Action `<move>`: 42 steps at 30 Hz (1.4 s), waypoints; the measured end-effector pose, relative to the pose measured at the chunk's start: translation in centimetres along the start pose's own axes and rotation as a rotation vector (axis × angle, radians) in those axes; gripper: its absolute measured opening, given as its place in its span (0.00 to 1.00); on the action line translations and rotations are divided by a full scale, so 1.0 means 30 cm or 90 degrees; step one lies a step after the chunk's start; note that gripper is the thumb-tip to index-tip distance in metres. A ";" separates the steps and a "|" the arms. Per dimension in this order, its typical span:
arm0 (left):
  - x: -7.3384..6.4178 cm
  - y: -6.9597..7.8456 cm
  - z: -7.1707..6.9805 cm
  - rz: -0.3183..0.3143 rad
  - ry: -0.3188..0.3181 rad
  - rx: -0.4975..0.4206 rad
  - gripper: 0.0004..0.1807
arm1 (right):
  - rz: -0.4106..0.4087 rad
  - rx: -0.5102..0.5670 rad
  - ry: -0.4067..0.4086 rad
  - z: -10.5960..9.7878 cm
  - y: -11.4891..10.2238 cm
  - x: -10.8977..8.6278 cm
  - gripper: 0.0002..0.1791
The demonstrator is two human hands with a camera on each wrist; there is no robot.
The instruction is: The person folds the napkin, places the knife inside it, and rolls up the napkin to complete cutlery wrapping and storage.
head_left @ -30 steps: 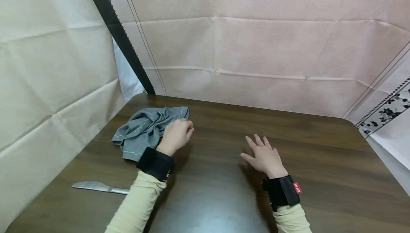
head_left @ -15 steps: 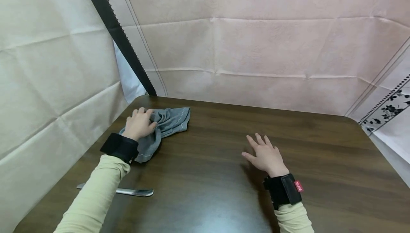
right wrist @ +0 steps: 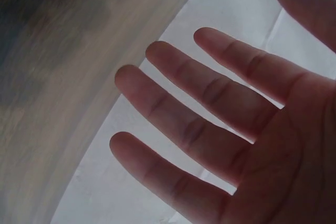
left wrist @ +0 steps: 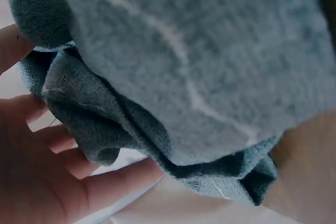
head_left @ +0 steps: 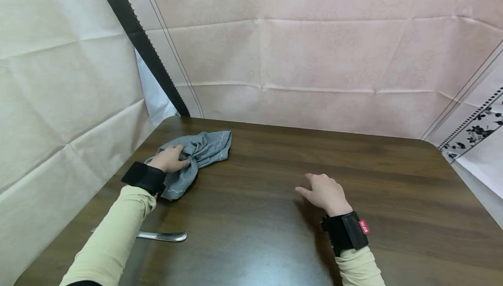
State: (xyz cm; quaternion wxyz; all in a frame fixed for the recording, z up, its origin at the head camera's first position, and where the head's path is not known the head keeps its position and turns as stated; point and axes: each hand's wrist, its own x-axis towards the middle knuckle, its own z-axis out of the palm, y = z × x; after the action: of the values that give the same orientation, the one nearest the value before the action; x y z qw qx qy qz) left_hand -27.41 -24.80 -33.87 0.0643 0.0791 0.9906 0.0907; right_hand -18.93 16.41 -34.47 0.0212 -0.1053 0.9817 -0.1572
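Touching the cloth (head_left: 210,147), left hand (head_left: 169,159), head view; cloth lies bunched near far left corner of table (head_left: 243,216). Metal handle (head_left: 163,236) shows beside left sleeve (head_left: 110,233). Right hand (head_left: 325,193) well apart from cloth. Left wrist: fingers spread, tips hidden by folds; cannot tell if gripping. Right wrist: fingers straight, fanned, palm bare.

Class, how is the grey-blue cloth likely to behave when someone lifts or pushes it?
The cloth is probably floppy, since it lies in soft, uneven folds. Pushed, it would likely bunch up rather than roll, being crumpled on the table with no firm, round shape. It seems light too: the woven fabric looks fairly thin.
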 end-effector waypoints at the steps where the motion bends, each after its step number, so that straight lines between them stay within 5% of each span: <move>1: 0.005 0.001 0.004 0.006 -0.010 0.004 0.35 | 0.002 0.000 0.000 -0.001 0.001 -0.001 0.29; 5: 0.021 0.002 0.018 0.040 -0.022 0.022 0.32 | 0.004 0.002 0.002 -0.005 0.004 -0.003 0.29; 18: 0.042 0.003 0.043 0.125 0.075 -0.004 0.24 | 0.001 0.008 0.009 0.002 0.005 -0.004 0.28; 28: 0.049 0.106 0.059 0.197 0.022 -0.002 0.23 | -0.005 0.008 0.006 -0.004 0.003 0.001 0.28; 42: 0.066 0.237 0.074 0.224 -0.037 -0.008 0.23 | -0.001 0.012 -0.001 -0.011 0.006 0.001 0.28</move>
State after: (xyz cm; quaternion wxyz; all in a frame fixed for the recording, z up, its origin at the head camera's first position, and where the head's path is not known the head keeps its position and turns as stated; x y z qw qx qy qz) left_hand -28.00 -17.19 -34.91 0.0765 0.2535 0.9586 0.1046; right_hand -19.01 16.66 -34.21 0.0229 -0.1057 0.9801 -0.1665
